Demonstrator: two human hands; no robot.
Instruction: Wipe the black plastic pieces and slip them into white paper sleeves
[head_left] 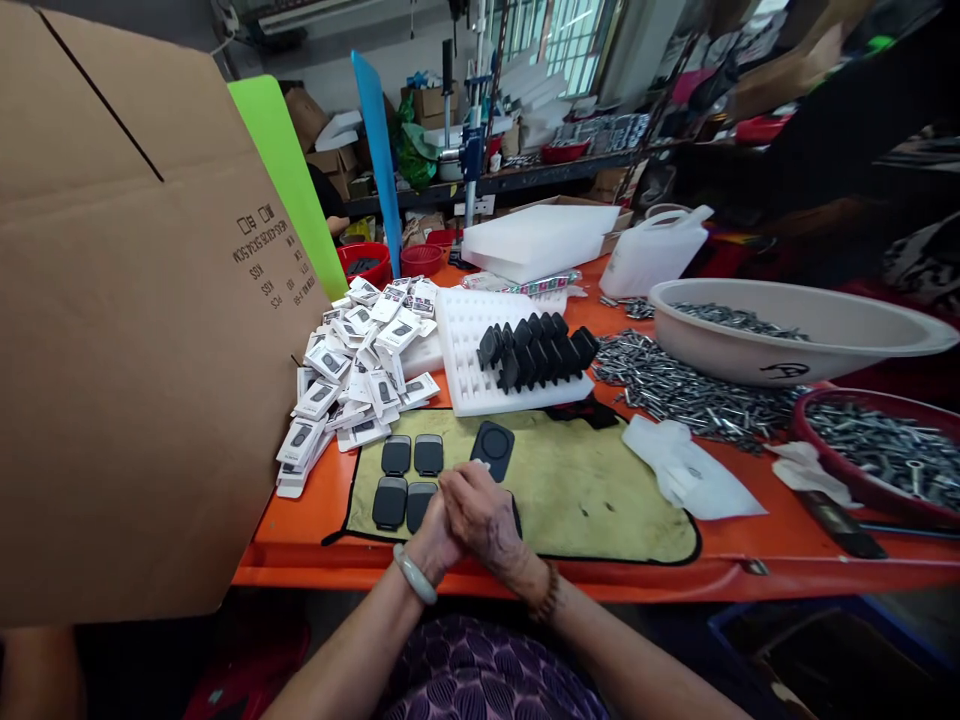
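My left hand (437,535), with a pale bangle at the wrist, and my right hand (484,512), with a beaded bracelet, are pressed together over the front of a yellow-green cloth (592,480). The fingers of both are closed. A small white bit shows at the right fingertips; what lies between the hands is hidden. Just beyond them is a flat black pad with a ring mark (493,450). Several dark square folded pieces (396,455) lie to the left in two rows, one partly covered by my left hand. Another dark edge shows beside my right hand.
Small white boxes (375,350) are heaped left of a white foam tray (469,390) holding black folded pieces (536,350). A large cardboard box (135,350) walls off the left. Metal parts (675,390), a beige basin (847,345) and a red basin (810,420) occupy the right.
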